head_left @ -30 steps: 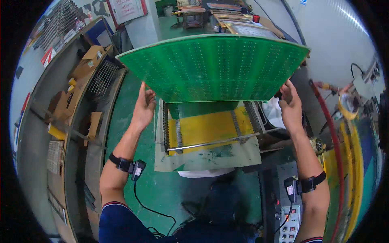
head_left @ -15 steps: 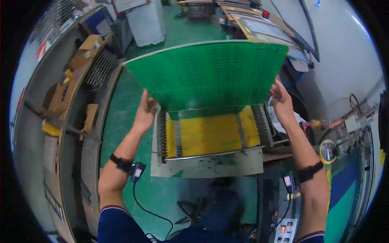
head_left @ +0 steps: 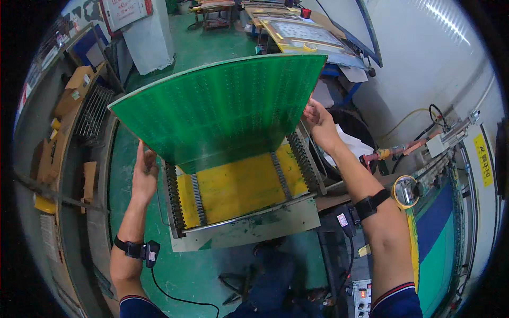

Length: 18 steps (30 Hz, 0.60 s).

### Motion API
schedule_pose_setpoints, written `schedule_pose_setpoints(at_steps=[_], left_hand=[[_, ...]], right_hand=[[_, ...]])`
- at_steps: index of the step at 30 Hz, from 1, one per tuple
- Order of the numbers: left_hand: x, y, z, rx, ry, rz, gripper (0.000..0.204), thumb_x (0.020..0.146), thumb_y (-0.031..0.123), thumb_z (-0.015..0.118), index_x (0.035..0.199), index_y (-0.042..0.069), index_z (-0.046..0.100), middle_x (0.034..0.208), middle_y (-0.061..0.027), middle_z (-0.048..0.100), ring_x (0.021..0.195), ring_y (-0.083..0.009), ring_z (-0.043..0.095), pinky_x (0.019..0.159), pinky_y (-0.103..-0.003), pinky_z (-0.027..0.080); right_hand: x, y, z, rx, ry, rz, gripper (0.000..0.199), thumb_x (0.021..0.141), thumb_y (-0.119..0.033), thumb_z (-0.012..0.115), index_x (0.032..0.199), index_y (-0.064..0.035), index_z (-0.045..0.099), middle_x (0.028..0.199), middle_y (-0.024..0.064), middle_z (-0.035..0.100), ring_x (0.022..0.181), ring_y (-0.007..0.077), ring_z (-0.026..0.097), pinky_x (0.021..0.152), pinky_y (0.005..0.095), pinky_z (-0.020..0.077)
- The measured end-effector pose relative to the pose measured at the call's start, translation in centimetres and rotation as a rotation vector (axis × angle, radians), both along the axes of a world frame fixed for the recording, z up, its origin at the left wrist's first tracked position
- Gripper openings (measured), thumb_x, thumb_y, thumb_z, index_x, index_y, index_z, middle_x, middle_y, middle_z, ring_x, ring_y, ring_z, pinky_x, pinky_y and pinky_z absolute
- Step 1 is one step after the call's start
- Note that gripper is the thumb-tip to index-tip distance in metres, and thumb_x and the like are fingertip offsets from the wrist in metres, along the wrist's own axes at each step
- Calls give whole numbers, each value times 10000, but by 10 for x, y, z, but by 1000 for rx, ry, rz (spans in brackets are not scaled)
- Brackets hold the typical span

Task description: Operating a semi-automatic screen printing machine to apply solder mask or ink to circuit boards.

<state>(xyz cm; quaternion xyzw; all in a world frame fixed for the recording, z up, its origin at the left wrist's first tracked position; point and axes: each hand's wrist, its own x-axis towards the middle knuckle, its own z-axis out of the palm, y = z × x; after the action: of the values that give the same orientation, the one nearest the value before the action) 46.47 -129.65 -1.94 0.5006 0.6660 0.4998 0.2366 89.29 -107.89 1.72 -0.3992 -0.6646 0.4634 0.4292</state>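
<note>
Between my hands stands a large green circuit board panel (head_left: 222,106), upright and leaning a little, with rows of fine marks on its face. My left hand (head_left: 144,175) grips its left edge low down, fingers partly behind it. On the opposite edge, the fingers of my right hand (head_left: 321,124) are closed. Below the panel is a slotted rack (head_left: 172,199) with dark toothed side walls, toothed strips across a yellow base (head_left: 238,183) and a metal rod along the front. The panel's lower edge is at the rack's far part; whether it sits in the slots cannot be made out.
Shelving with cardboard boxes (head_left: 79,85) runs along the left. A worktable with flat frames (head_left: 302,34) stands at the far right. Machine arms and a round yellow-rimmed part (head_left: 405,192) are at the right, above a control box (head_left: 362,297). Cables hang from both forearm straps.
The whole view has swung, so panel, rack and hands now appear farther left and the rack slightly lower and tilted. Both hands remain on the panel's edges.
</note>
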Motion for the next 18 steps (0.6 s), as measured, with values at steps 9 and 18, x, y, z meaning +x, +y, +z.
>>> schedule_pose_setpoints(at_steps=[9, 18], left_hand=[[49, -19, 36, 367, 61, -9, 563, 877, -25, 442, 1428, 18, 340, 1437, -131, 398, 1309, -260, 424, 1070, -394, 354], [272, -31, 4, -15, -381, -964, 282, 908, -11, 493, 1187, -31, 537, 1092, -78, 569, 972, -152, 553, 870, -286, 447]], right_hand=[[32, -72, -5, 386, -580, -191, 585, 772, -91, 569, 1335, 17, 449, 1336, 218, 501, 1264, 336, 462, 1060, 395, 366], [178, -381, 41, 417, -759, -33, 350, 789, -61, 593, 1136, -14, 585, 1104, 171, 606, 997, 337, 600, 853, 423, 505]])
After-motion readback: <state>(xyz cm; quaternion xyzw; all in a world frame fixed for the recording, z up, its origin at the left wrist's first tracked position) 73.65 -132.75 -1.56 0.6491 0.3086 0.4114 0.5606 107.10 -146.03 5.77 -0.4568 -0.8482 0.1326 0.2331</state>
